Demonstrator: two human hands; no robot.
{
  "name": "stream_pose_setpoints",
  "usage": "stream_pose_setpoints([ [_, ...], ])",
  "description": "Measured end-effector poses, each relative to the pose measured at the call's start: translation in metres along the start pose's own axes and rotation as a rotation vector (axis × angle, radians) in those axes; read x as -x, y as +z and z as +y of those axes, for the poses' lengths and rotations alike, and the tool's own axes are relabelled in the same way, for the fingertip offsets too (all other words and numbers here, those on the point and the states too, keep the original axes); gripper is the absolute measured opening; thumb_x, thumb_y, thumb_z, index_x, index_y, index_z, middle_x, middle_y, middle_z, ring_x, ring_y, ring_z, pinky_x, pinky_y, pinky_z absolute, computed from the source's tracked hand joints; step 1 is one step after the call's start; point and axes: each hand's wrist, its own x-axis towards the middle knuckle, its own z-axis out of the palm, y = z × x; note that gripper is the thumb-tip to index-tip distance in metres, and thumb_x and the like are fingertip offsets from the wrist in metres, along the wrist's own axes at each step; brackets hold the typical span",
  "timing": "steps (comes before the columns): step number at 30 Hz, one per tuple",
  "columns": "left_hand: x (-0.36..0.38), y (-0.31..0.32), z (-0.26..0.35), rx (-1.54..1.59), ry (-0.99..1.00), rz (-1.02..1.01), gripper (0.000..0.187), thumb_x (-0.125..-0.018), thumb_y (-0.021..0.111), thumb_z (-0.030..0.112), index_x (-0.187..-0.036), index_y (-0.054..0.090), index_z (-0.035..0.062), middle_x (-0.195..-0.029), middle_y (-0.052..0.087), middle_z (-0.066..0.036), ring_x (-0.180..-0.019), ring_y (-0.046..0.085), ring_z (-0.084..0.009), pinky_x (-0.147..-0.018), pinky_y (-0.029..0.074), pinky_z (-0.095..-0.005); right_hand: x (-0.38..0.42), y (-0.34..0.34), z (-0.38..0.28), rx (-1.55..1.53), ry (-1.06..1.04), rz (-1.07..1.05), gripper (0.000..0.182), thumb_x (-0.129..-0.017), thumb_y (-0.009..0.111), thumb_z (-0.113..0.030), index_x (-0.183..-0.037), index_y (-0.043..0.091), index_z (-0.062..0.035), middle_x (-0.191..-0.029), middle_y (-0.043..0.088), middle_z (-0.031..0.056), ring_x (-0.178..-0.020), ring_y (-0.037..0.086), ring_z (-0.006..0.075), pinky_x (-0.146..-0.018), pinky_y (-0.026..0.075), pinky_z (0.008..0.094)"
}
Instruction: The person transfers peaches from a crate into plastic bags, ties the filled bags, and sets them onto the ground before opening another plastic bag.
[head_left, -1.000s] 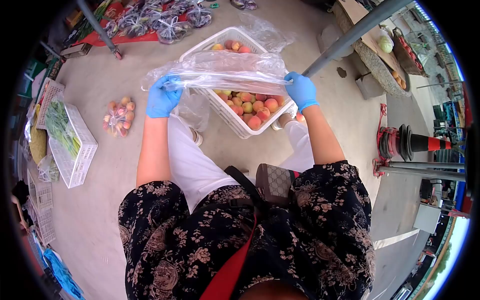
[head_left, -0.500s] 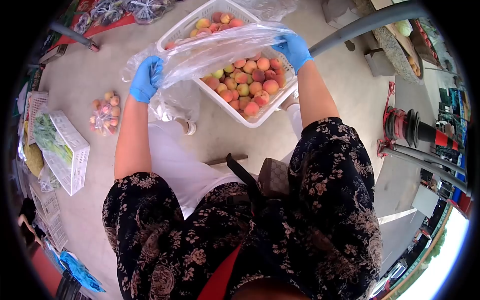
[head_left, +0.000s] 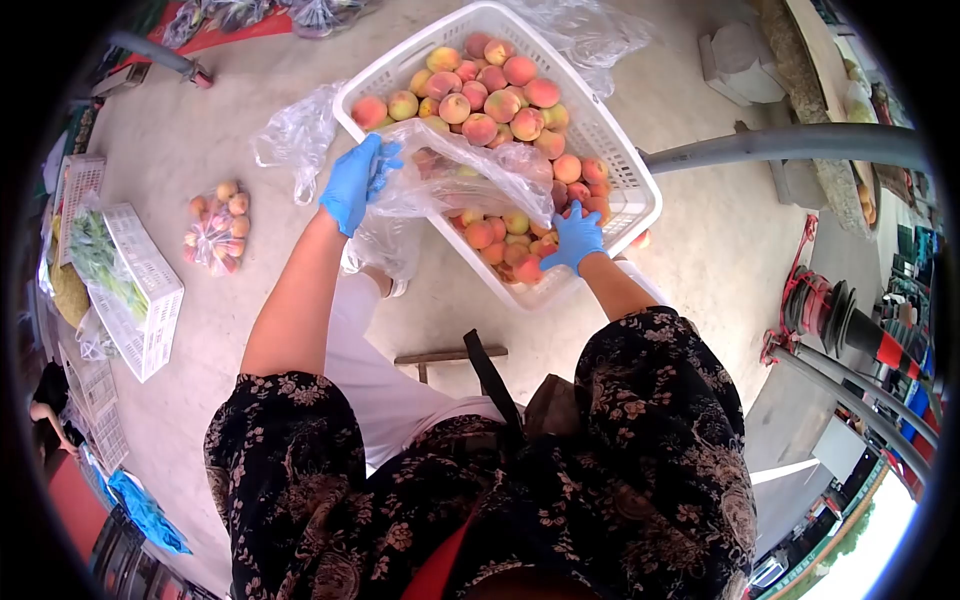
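In our left hand [head_left: 350, 188] we hold the left end of a clear plastic bag [head_left: 515, 172], thin, wrinkled and shiny, which stretches across the peaches [head_left: 478, 128] with its right end close beside our right hand [head_left: 578, 242]. The peaches are round, red blushing into yellow and a little green, and they lie heaped in a white crate [head_left: 628, 175] with slotted walls, set at a slant before us. Our right hand reaches into the near right part of the crate, its fingers spread over the fruit; we cannot tell whether it grips any. We wear blue gloves [head_left: 342, 200], and our forearms [head_left: 285, 310] run forward from dark floral sleeves [head_left: 285, 420].

Under the crate we see a pale concrete floor [head_left: 240, 330]. Loose clear plastic [head_left: 300, 135] lies left of the crate; farther left are a bag of peaches [head_left: 217, 235] and a white basket [head_left: 150, 325] of leafy greens [head_left: 105, 255]. At the far left we see red sheeting [head_left: 250, 33], and on the right a grey pole [head_left: 790, 148].
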Motion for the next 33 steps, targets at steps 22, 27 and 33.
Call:
stream_pose_setpoints([
  [22,0.002,0.012,-0.006,0.158,-0.062,-0.1,0.031,-0.092,0.043,0.035,-0.101,0.06,0.0117,-0.082,0.061,0.002,-0.055,0.044,-0.005,-0.049,0.035,-0.0171,0.028,-0.096,0.025,-2.051,-0.601,-0.541,0.08,-0.067,0.073,-0.033,-0.128,0.037,0.0043,-0.128,0.045,0.0115,-0.122,0.04,0.023,-0.103,0.032,0.0342],
  [27,0.025,0.03,0.0,0.237,-0.121,-0.175,0.027,-0.091,0.045,0.033,-0.099,0.058,0.0105,-0.082,0.061,0.001,-0.053,0.043,-0.0053,-0.045,0.032,-0.017,-0.035,-0.12,-0.076,-1.709,-0.578,-0.349,0.07,-0.07,0.069,-0.04,-0.124,0.046,-0.0022,-0.126,0.048,0.0098,-0.115,0.045,0.0217,-0.093,0.039,0.0338],
  [33,0.043,0.035,0.002,0.136,-0.249,-0.257,0.025,-0.09,0.05,0.03,-0.098,0.056,0.0073,-0.089,0.061,-0.003,-0.061,0.055,-0.0057,-0.039,0.033,-0.0157,-0.028,-0.077,-0.07,-0.266,-0.099,-0.115,0.05,-0.072,0.064,-0.037,-0.112,0.059,-0.0066,-0.118,0.052,0.0165,-0.115,0.045,0.0295,-0.093,0.036,0.0415],
])
